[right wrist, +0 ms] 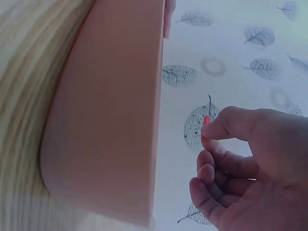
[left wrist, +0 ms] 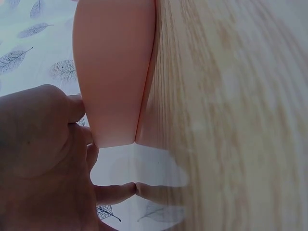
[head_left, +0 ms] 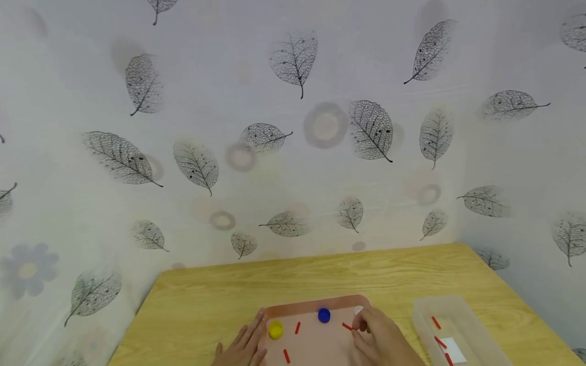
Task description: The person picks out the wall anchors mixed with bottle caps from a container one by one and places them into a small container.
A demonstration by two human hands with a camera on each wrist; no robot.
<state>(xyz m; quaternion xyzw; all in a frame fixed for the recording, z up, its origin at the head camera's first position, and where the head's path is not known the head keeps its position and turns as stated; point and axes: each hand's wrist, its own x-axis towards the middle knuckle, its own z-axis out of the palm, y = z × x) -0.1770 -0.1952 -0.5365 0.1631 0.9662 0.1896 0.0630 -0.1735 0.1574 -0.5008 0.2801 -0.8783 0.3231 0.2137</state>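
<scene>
Thumb and forefinger of my right hand (head_left: pixel 382 338) pinch a short red strip (head_left: pixel 347 326) over the right side of a pink tray (head_left: pixel 313 348). In the right wrist view the red tip (right wrist: pixel 206 119) sticks out past the fingertips, above the tray's rim. My left hand (head_left: pixel 244 345) rests along the tray's left edge with fingers extended; the left wrist view has them at the tray wall (left wrist: pixel 115 72). Inside the tray are a yellow round piece (head_left: pixel 276 330), a blue one (head_left: pixel 324 315) and a white one (head_left: pixel 359 309) partly hidden by my right hand.
Two more red strips lie in the tray, one upper left (head_left: pixel 298 328) and one lower left (head_left: pixel 286 356). A translucent box (head_left: pixel 480 330) on the right holds several red strips (head_left: pixel 436 323) and a white square (head_left: pixel 454 351). Leaf-patterned wall (head_left: pixel 293 178) backs the wooden table (head_left: pixel 206 295).
</scene>
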